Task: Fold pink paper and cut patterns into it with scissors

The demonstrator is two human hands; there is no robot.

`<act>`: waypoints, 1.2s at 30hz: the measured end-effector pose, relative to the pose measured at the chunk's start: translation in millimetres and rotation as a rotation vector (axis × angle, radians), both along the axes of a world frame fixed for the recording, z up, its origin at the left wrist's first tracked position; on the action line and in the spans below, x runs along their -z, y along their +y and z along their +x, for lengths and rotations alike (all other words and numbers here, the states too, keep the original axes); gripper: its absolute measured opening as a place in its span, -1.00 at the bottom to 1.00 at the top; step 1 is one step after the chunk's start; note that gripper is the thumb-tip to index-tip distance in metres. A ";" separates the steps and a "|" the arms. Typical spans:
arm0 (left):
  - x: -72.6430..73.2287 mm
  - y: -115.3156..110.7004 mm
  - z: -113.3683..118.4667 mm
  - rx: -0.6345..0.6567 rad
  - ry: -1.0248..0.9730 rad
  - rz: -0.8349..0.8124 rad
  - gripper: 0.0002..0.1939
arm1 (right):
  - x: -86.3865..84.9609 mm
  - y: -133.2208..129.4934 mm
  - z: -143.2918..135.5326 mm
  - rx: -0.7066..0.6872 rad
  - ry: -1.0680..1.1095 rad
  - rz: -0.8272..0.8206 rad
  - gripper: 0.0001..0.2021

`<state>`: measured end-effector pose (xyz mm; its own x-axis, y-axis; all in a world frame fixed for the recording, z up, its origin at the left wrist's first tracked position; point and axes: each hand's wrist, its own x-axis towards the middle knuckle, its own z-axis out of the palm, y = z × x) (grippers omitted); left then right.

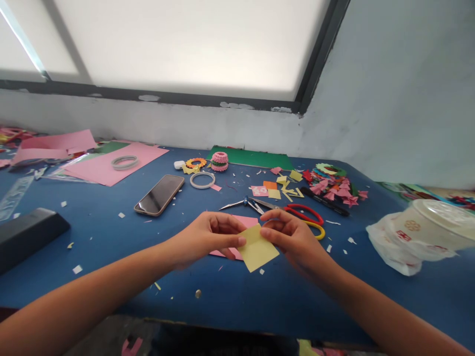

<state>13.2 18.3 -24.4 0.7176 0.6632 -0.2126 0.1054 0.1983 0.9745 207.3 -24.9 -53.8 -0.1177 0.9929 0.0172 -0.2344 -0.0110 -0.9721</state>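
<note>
Between both hands is a square of yellow paper [260, 252], tilted and raised over the table. My left hand [213, 235] pinches its left corner between thumb and fingers. Its upper right edge is gripped by my right hand [287, 235], thumb in front and fingers behind. Behind the square, partly covered, lies pink paper [247, 221]. Just beyond my hands are scissors [309, 217] with red and yellow handles, and small pliers [245, 201] with open jaws.
A phone [160, 194] and tape rolls [202, 180] lie left of centre. Paper squares [274, 194], a black marker [324, 200] and folded paper flowers [334, 187] sit at the back right. A bagged cup [423, 230] stands far right. Paper scraps dot the blue table [111, 247].
</note>
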 end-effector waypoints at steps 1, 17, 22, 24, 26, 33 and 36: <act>0.2 0.3 0.5 -0.016 0.007 0.017 -0.82 | -0.2 -0.2 -0.1 0.000 -0.011 0.002 -0.72; 24.9 8.8 3.1 -0.038 0.446 0.748 -0.79 | 14.6 14.8 0.0 -0.265 -0.773 0.166 -0.67; 41.5 19.7 4.4 -0.071 0.583 0.973 -0.76 | 19.3 23.9 1.5 -0.161 -0.995 0.238 -0.75; 44.4 22.8 5.4 -0.073 0.579 0.992 -0.74 | 22.3 27.3 1.8 -0.130 -1.035 0.297 -0.79; 44.8 24.2 6.6 -0.073 0.592 1.008 -0.76 | 26.0 29.9 1.7 -0.077 -1.072 0.366 -0.82; 44.4 23.5 9.6 -0.082 0.655 1.093 -0.87 | 32.4 30.7 -4.2 0.138 -1.221 0.444 -0.88; 47.4 23.3 10.6 -0.083 0.661 1.161 -0.89 | 32.9 29.5 -9.4 0.195 -1.338 0.472 -0.84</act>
<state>23.8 41.6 -71.8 0.6482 0.7318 0.2105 0.6476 -0.6752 0.3531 197.9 4.6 -86.7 -0.1730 0.9275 0.3313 0.8842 0.2944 -0.3626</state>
